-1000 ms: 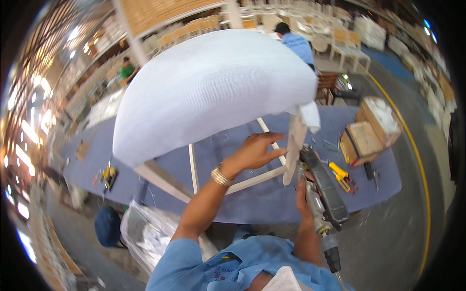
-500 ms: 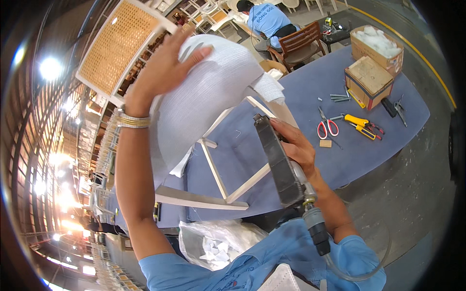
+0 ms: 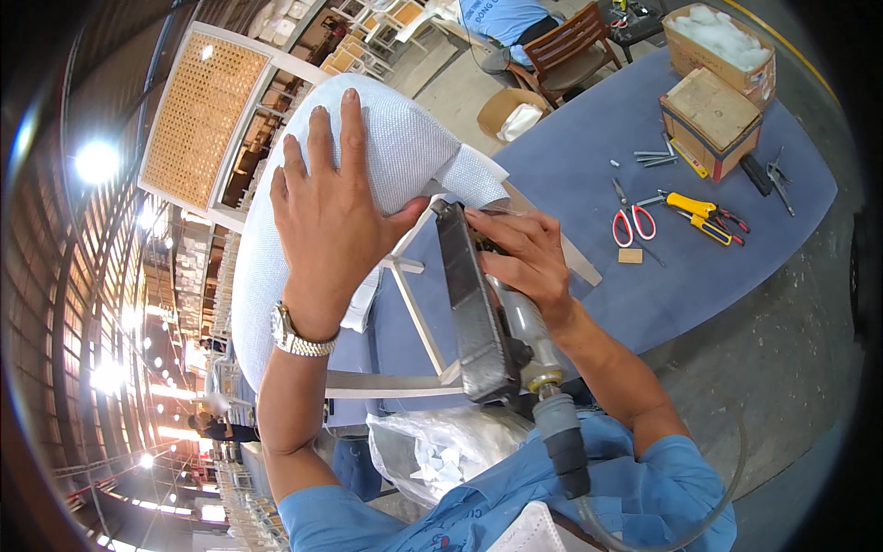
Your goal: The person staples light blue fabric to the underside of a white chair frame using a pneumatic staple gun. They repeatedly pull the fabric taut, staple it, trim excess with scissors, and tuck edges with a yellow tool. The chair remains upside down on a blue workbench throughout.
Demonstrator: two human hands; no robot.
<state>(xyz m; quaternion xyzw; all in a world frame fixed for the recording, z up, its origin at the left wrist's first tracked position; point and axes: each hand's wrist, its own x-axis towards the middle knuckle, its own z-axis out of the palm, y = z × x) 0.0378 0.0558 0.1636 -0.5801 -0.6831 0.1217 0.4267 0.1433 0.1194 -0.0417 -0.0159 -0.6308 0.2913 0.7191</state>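
Observation:
A chair with a woven cane back (image 3: 200, 118) and a pale fabric-covered seat (image 3: 409, 138) lies tipped on a blue-grey covered table. My left hand (image 3: 333, 198) presses flat on the seat fabric, fingers spread, thumb by the seat edge. My right hand (image 3: 529, 262) is wrapped round a pneumatic staple gun (image 3: 478, 308), a black and metal tool with an air hose at its lower end. The gun's nose meets or nearly meets the seat's edge; contact is hard to judge. A loose flap of fabric (image 3: 474, 177) hangs at the seat's right corner.
On the table (image 3: 589, 138) lie red-handled scissors (image 3: 633, 225), yellow-handled tools (image 3: 704, 216) and several metal rods (image 3: 655, 158). Two cardboard boxes (image 3: 713, 120) stand at the far right, one holding white stuffing. A plastic bag of scraps (image 3: 441, 451) sits below the near edge. Another person (image 3: 504, 23) sits beyond.
My left hand has come down from the seat's far side onto the fabric. The staple gun has moved left, up to the seat edge. The seat now shows turned more toward me.

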